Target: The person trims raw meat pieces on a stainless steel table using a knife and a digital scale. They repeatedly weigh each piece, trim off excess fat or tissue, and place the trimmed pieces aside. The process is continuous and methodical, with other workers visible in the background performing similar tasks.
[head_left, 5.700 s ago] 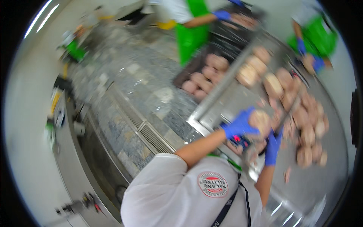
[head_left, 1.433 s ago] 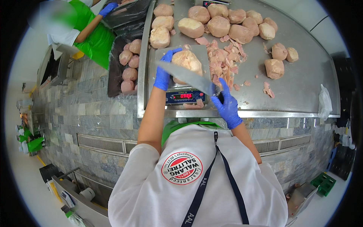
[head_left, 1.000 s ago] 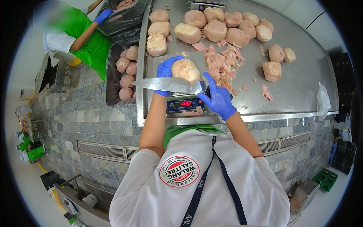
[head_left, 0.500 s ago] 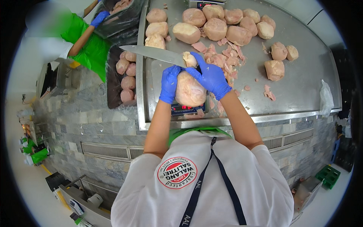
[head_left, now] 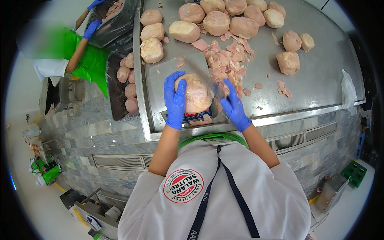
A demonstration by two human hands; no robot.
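Note:
Near the table's front left, my left hand point(head_left: 175, 100), in a blue glove, grips the side of a large rounded lump of pale pink meat point(head_left: 197, 95). This lump rests over a scale whose red-lit display point(head_left: 195, 115) shows at the near side. My right hand point(head_left: 234, 106), also gloved in blue, is just right of the lump, curled around the handle of a knife. The knife blade point(head_left: 205, 66) is smeared by motion and points away from me. Beyond that hand lies a pile of thin meat trimmings point(head_left: 226, 60).
Several meat lumps point(head_left: 216, 23) line the table's far side; a few more point(head_left: 288, 63) sit to the right. A clear plastic bag point(head_left: 348, 90) lies at the right edge. Left of the steel table point(head_left: 260, 96), a lined bin point(head_left: 116, 96) holds lumps beside a green-aproned co-worker point(head_left: 90, 66).
My hands have moved apart, the right one rightward off the lump. The knife has swung from pointing left to pointing away. The small piece at the blade no longer shows there.

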